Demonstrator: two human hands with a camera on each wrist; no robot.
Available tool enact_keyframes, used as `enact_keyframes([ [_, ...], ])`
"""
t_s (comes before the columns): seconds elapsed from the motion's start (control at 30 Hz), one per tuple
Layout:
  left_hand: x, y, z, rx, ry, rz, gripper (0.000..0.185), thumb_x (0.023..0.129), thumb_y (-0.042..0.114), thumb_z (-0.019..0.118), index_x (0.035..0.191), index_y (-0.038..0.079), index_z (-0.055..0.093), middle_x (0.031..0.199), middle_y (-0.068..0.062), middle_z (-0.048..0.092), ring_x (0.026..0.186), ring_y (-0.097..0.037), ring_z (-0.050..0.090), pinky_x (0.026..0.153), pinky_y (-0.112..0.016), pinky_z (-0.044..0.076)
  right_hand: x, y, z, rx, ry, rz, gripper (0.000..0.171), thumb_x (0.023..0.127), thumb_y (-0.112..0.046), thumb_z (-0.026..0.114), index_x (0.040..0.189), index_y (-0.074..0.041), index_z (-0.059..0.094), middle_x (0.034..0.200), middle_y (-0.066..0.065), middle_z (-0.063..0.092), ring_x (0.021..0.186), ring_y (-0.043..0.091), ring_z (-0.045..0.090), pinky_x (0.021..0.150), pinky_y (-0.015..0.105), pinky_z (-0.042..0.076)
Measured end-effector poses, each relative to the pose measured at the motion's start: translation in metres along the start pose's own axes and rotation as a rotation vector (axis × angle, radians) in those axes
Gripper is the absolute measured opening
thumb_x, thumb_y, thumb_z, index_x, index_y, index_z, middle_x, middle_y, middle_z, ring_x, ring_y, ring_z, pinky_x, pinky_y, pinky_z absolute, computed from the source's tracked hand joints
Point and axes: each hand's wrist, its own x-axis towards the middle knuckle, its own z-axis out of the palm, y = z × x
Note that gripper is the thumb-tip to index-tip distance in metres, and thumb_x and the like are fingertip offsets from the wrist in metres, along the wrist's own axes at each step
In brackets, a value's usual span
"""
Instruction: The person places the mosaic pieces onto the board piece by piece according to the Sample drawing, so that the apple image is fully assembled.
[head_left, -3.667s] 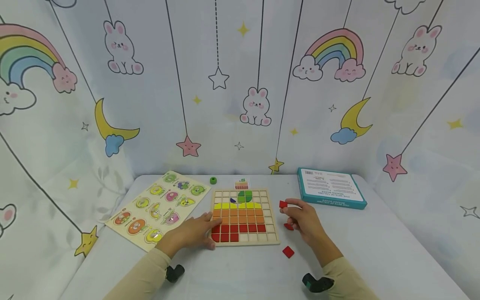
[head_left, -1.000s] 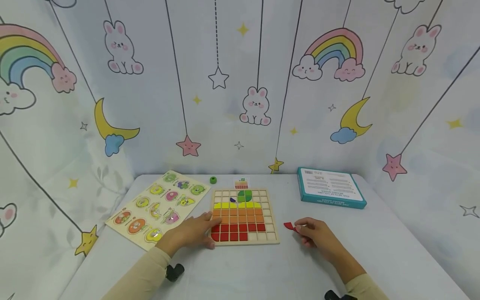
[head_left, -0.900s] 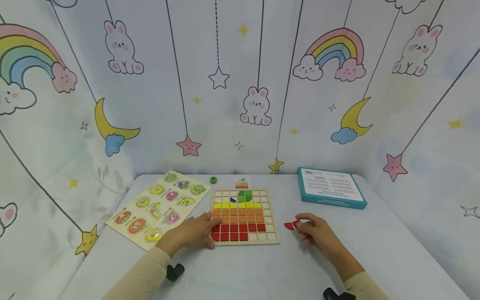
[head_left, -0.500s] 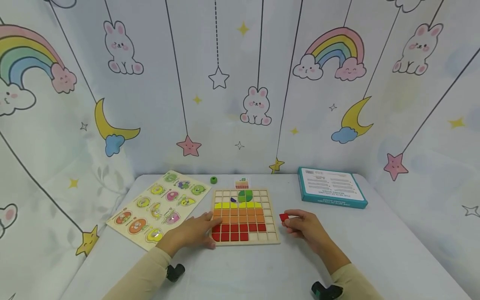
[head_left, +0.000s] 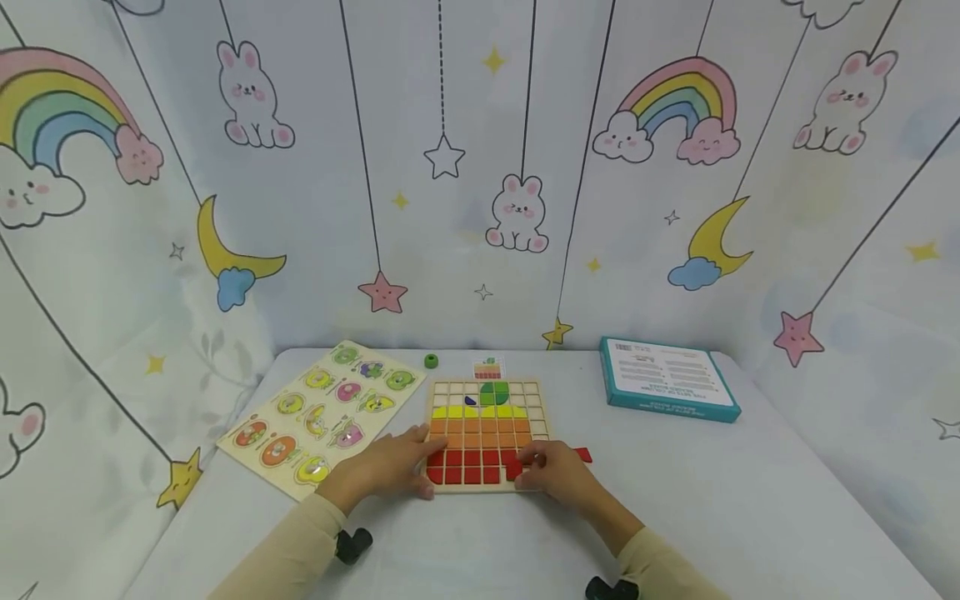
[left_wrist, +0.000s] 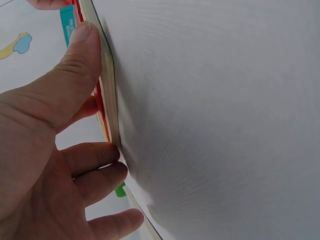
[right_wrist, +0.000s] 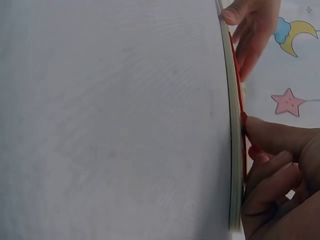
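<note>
A wooden grid board [head_left: 472, 490] lies on the table with rows of red, orange and yellow tiles, a green shape near its back and a small dark blue piece [head_left: 470, 401]. My left hand [head_left: 386, 462] rests at its left edge; the index finger reaches over the red tiles and the thumb touches the front edge. My right hand [head_left: 558, 477] pinches a red tile [head_left: 513, 469] over the front row, just right of the tiles lying there. In the right wrist view the thumb [right_wrist: 270, 134] meets the tile at the board. Another red piece [head_left: 584, 455] shows beyond the right hand.
Left of the board lies a puzzle sheet [head_left: 255, 454] with fruit and vegetable pictures. Behind the board are a green bead [head_left: 431, 361] and a small pattern card [head_left: 489, 367]. A teal box [head_left: 671, 379] sits at the back right. Patterned cloth hangs behind the table.
The front row gained one red tile between the first two frames. My right hand then took up another red tile right of the board and carried it left over it. The left hand stayed put.
</note>
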Motion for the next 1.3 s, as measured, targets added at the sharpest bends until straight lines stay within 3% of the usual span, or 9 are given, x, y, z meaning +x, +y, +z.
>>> enact_keyframes([
  [0.1,0.000,0.000,-0.001,0.008,0.008,0.004,0.080,0.082,0.042,0.084,0.152,0.028,0.049,0.163,-0.013,0.036,0.151,-0.034,0.032,0.119,-0.063,0.028,0.001,-0.003,0.004,-0.069,0.017,-0.033,0.035,0.081,-0.021,0.086,0.114,-0.013,0.074,0.086,0.004,0.060,0.083,0.020,0.055,0.064,0.029,0.047],
  [0.3,0.000,0.000,0.000,0.010,0.010,0.008,0.080,0.082,0.042,0.084,0.152,0.028,0.049,0.163,-0.013,0.036,0.151,-0.034,0.033,0.119,-0.064,0.029,0.001,-0.005,0.008,-0.139,0.033,-0.042,0.034,0.082,-0.018,0.084,0.114,-0.014,0.075,0.084,0.003,0.059,0.079,0.020,0.055,0.062,0.029,0.046],
  [0.6,0.000,0.001,0.001,0.020,0.013,0.006,0.080,0.082,0.043,0.083,0.153,0.029,0.049,0.163,-0.012,0.036,0.151,-0.034,0.033,0.119,-0.064,0.029,-0.002,-0.002,0.007,-0.135,0.026,-0.063,0.034,0.082,-0.017,0.084,0.115,-0.013,0.076,0.080,0.002,0.059,0.074,0.017,0.055,0.057,0.027,0.044],
  [0.87,-0.001,0.002,0.000,0.018,0.010,-0.005,0.080,0.082,0.043,0.083,0.153,0.029,0.049,0.164,-0.012,0.036,0.151,-0.034,0.033,0.119,-0.063,0.029,-0.003,-0.005,0.009,-0.178,0.008,-0.080,0.025,0.086,-0.017,0.080,0.111,-0.018,0.079,0.088,0.000,0.060,0.085,0.018,0.053,0.061,0.028,0.047],
  [1.03,-0.002,0.003,-0.001,0.018,0.009,0.002,0.080,0.083,0.045,0.081,0.153,0.028,0.048,0.164,-0.013,0.035,0.151,-0.033,0.032,0.119,-0.063,0.028,-0.006,0.000,-0.009,-0.081,0.066,-0.055,0.024,0.091,-0.017,0.075,0.114,-0.016,0.077,0.092,0.001,0.062,0.088,0.020,0.054,0.063,0.029,0.049],
  [1.3,-0.002,0.005,-0.002,0.028,0.011,-0.005,0.078,0.083,0.044,0.082,0.152,0.028,0.049,0.163,-0.013,0.037,0.150,-0.034,0.034,0.119,-0.063,0.030,-0.006,0.039,-0.072,0.284,0.236,0.122,0.040,0.097,-0.016,0.068,0.135,-0.007,0.063,0.097,0.009,0.061,0.071,0.021,0.049,0.054,0.024,0.040],
])
